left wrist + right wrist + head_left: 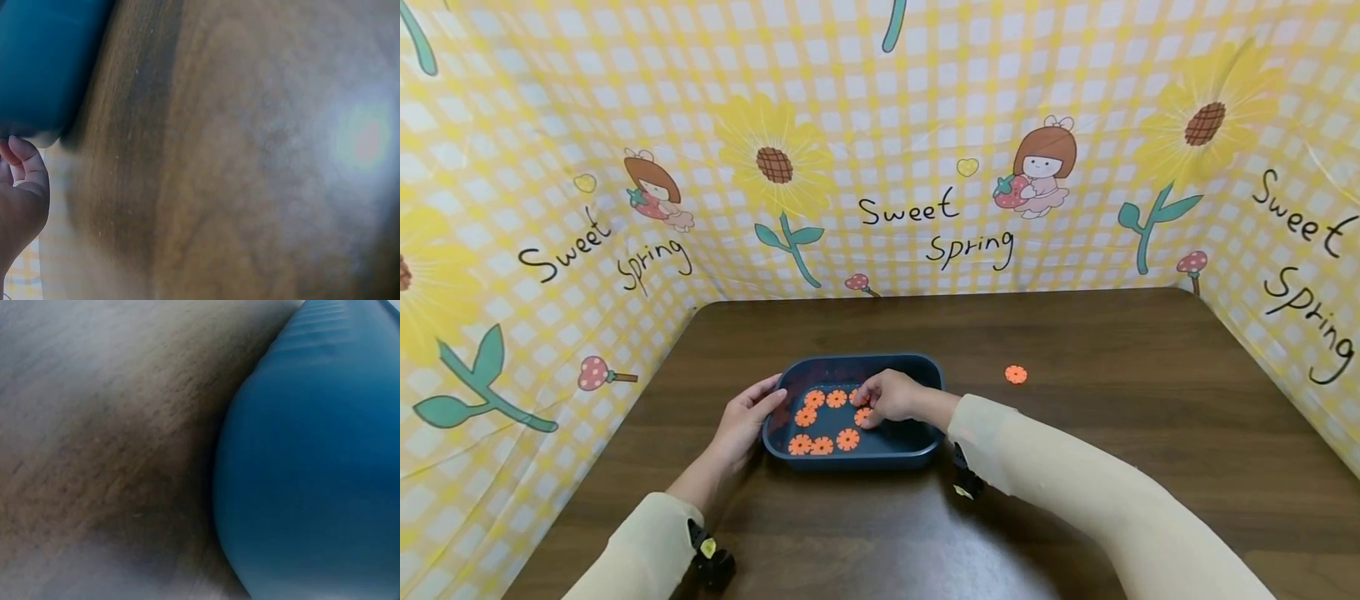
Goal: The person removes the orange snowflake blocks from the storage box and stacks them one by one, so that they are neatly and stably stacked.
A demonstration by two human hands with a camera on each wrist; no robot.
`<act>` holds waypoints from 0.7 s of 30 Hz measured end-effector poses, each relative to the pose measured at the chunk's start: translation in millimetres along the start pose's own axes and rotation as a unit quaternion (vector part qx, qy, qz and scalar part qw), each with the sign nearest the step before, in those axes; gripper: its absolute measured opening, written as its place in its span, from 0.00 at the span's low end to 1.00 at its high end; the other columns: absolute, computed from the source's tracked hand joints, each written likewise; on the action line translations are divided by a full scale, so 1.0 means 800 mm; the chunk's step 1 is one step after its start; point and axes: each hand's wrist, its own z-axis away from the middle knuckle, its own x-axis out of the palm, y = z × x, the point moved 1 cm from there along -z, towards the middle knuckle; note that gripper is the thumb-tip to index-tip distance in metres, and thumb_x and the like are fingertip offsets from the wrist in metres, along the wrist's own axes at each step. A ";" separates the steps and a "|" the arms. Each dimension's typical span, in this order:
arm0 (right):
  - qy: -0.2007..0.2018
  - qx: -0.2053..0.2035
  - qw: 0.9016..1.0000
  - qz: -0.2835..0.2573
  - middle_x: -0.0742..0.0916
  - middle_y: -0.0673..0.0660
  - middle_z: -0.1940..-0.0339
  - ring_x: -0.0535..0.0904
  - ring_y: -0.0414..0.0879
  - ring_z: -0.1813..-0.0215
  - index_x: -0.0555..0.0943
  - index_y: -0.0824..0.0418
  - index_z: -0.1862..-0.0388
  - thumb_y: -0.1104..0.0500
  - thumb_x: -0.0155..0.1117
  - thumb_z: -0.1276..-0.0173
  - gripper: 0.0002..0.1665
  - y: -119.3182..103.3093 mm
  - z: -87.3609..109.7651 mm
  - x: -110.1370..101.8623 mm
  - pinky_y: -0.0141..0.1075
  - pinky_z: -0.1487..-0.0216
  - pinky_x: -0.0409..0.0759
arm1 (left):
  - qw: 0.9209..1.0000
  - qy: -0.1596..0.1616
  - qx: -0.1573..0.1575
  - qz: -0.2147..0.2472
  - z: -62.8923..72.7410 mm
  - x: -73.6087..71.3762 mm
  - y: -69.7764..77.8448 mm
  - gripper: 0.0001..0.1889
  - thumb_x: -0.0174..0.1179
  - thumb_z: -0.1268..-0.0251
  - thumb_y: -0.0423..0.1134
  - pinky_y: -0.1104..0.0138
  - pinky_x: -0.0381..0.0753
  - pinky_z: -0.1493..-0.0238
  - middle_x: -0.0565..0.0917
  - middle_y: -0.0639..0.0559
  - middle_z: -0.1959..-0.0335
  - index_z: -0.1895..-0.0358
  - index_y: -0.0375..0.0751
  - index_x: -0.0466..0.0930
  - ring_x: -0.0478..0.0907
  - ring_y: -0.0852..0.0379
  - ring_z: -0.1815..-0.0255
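Surrounding your work area you have a yellow-and-white gingham cloth (917,100) printed with sunflowers and the words "Sweet Spring", which stands at the back and both sides. Your surface is a dark brown wood-grain tabletop (865,533); the left wrist view shows a bright patch of glare on it.

Your dark blue rectangular tray (853,462) sits flat on the tabletop, left of centre. Your left hand (741,421) grips its left end, thumb over the rim. Your right hand (892,396) is inside the tray, fingers bent and close together at the discs; whether they pinch one cannot be told, and the right wrist view shows only tray wall and tabletop.

At least eight orange notched discs (837,398) lie in the tray, two partly covered by your right fingers. One loose orange disc (1016,374) lies on the tabletop, right of the tray and apart from it.

Assessed step: handling discs inside the tray while your left hand steadies it; placing or picking up cannot be determined. The next move appears to call for a clean lift of the right fingers, without dragging neighbouring discs.
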 end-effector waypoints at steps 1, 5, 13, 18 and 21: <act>0.001 0.000 1.000 0.003 0.78 0.55 0.65 0.71 0.47 0.64 0.85 0.56 0.58 0.65 0.75 0.43 0.14 0.000 -0.001 0.000 0.33 0.68 0.69 | 1.000 -0.001 0.000 0.000 0.000 0.000 0.001 0.28 0.57 0.28 0.45 0.65 0.78 0.47 0.68 0.41 0.32 0.28 0.42 0.65 0.72 0.51 0.40; 0.002 0.002 1.000 0.013 0.77 0.54 0.68 0.70 0.46 0.67 0.86 0.55 0.59 0.66 0.76 0.45 0.15 0.001 -0.002 0.001 0.33 0.69 0.68 | 1.000 -0.002 0.000 0.000 0.000 0.000 0.000 0.28 0.57 0.28 0.45 0.66 0.78 0.47 0.68 0.40 0.32 0.28 0.41 0.65 0.73 0.52 0.42; -0.004 0.008 1.000 0.025 0.76 0.54 0.69 0.70 0.46 0.68 0.87 0.53 0.60 0.68 0.76 0.47 0.16 0.002 0.001 0.001 0.33 0.70 0.69 | 1.000 -0.002 -0.001 0.001 0.001 0.001 -0.001 0.28 0.57 0.28 0.46 0.66 0.79 0.48 0.69 0.41 0.33 0.29 0.41 0.65 0.75 0.54 0.44; -0.001 0.008 1.000 0.030 0.77 0.55 0.68 0.71 0.46 0.67 0.87 0.52 0.61 0.68 0.77 0.47 0.16 0.004 0.001 0.000 0.34 0.69 0.69 | 1.000 -0.005 -0.002 0.002 0.001 0.001 0.000 0.29 0.57 0.28 0.46 0.66 0.79 0.48 0.68 0.41 0.33 0.29 0.41 0.65 0.74 0.54 0.44; 0.001 0.006 0.999 0.032 0.77 0.55 0.69 0.71 0.47 0.68 0.88 0.52 0.61 0.68 0.77 0.47 0.16 0.005 0.000 0.000 0.34 0.69 0.69 | 1.000 -0.005 -0.003 0.003 0.002 0.001 0.001 0.29 0.58 0.29 0.46 0.66 0.79 0.48 0.68 0.41 0.32 0.28 0.41 0.65 0.74 0.54 0.44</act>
